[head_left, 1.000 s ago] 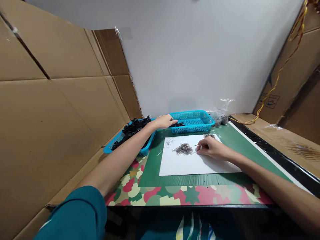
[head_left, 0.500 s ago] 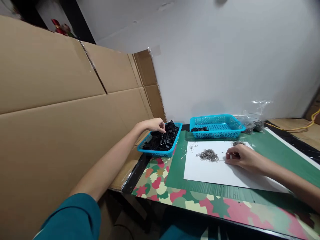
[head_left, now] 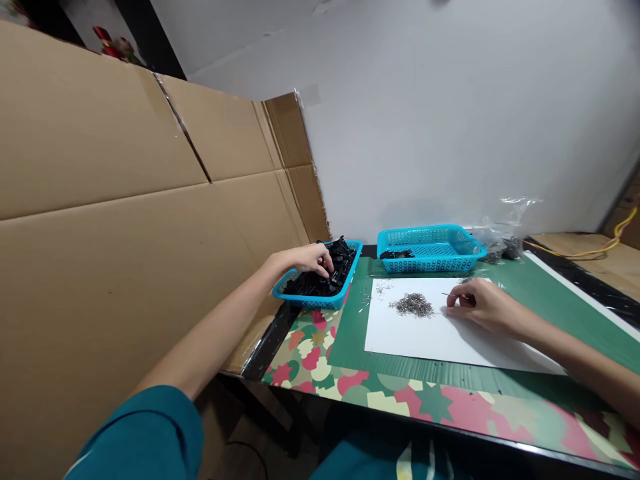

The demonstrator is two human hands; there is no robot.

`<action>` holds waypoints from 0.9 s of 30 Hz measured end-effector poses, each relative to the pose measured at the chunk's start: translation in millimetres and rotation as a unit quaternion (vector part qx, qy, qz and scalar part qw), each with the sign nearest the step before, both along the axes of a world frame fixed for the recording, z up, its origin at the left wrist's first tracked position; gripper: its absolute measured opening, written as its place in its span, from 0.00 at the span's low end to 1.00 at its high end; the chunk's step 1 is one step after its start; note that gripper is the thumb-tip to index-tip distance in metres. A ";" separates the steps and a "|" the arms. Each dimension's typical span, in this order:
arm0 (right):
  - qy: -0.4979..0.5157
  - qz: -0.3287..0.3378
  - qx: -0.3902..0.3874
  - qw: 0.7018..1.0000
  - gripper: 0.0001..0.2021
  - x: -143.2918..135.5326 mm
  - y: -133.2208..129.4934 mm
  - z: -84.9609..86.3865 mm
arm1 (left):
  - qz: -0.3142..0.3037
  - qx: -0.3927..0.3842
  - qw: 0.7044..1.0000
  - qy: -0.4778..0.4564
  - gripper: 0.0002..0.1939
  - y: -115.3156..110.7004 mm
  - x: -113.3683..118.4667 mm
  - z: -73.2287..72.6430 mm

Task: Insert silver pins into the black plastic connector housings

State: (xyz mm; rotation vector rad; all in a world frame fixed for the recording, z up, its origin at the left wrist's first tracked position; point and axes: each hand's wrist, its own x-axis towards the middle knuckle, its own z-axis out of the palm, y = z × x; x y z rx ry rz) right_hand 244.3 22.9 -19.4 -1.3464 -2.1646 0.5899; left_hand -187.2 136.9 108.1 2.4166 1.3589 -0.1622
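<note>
1. One jumble of black parts (head_left: 305, 285) fills the left blue basket (head_left: 320, 302) at the far-left part of the table (head_left: 360, 385); the pieces lie at mixed angles, with no shared long axis.
2. The left hand (head_left: 314, 259) is by far the nearer one: the parts lie directly beneath its fingers and toward the table's left edge.
3. These fingers are loosely curled, tips down and to the right, at the heap; I cannot tell whether they have hold of a piece. The left arm stretches in from beyond the near-left corner, wrist slightly bent.
4. Right of that basket, a pile of small metal pieces (head_left: 412, 305) sits on a white sheet (head_left: 400, 337), well apart from the left hand.
5. Behind the sheet, near the far edge, a second blue basket (head_left: 430, 265) holds a few dark pieces at its left end.
6. The right hand (head_left: 477, 303) hovers low over the sheet, just right of the pile. Its fingers are pinched nearly together on a thin rod (head_left: 445, 294), which points left, roughly parallel to the far edge; the forearm slants in from the table's right side.
</note>
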 end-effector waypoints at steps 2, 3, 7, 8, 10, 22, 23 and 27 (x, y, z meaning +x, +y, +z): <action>0.008 0.004 0.002 1.000 0.15 1.8 0.6 1.1 | -0.008 0.001 1.000 0.005 0.17 2.8 -2.3 1.2; 0.012 0.008 0.001 1.000 0.15 2.8 1.0 1.4 | -0.012 0.000 1.000 0.007 0.17 4.1 -3.5 1.7; 0.017 0.015 -0.019 1.000 0.14 3.6 2.1 -0.4 | -0.025 -0.007 1.000 0.015 0.15 7.5 -7.0 5.9; 0.018 0.013 -0.021 1.000 0.13 2.8 2.2 -1.2 | -0.025 -0.007 1.000 0.016 0.15 7.5 -7.4 8.4; 0.018 0.007 -0.021 1.000 0.12 0.5 2.0 -2.2 | -0.020 -0.001 1.000 0.016 0.15 6.0 -7.7 16.2; 0.020 0.033 -0.073 0.997 0.16 1.6 1.0 5.2 | -0.013 0.026 0.988 -0.151 0.14 -38.8 20.8 90.1; 0.020 0.031 -0.074 0.997 0.16 1.9 0.9 5.7 | -0.020 0.029 0.983 -0.181 0.14 -44.0 30.3 89.7; 0.017 0.026 -0.060 0.998 0.13 0.9 0.9 5.4 | -0.071 0.042 0.957 -0.277 0.13 -60.9 81.3 63.6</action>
